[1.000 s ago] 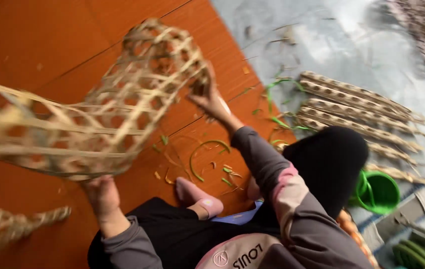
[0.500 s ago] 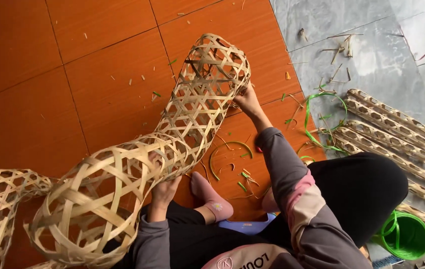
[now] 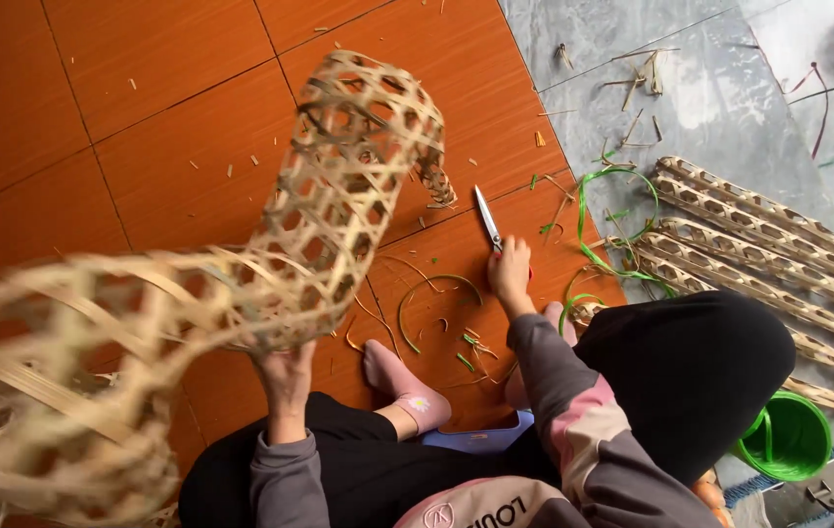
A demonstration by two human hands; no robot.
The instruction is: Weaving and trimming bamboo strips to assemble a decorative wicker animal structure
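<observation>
The left hand [image 3: 283, 376] grips the lower rim of a long woven bamboo basket [image 3: 329, 215], fingers curled around the edge, holding it lifted off the orange tiled floor [image 3: 143, 117]. The basket is a pale, tube-shaped piece of open lattice, its strips crossing to leave six-sided holes; its far end tilts away above the tiles, and its near end swells wide and blurred at the left edge of the view. The right hand [image 3: 510, 274] rests on the floor, closed over the handles of a pair of scissors [image 3: 488, 220] whose blades point away from the person. Around it lie green and pale strip offcuts [image 3: 431, 293]. A foot in a pink sock [image 3: 402, 381] sits between the hands. Further right, flat woven bamboo strips [image 3: 759, 230] lie side by side on grey sheeting, with a green roll of strapping [image 3: 788, 435] near the knee.
</observation>
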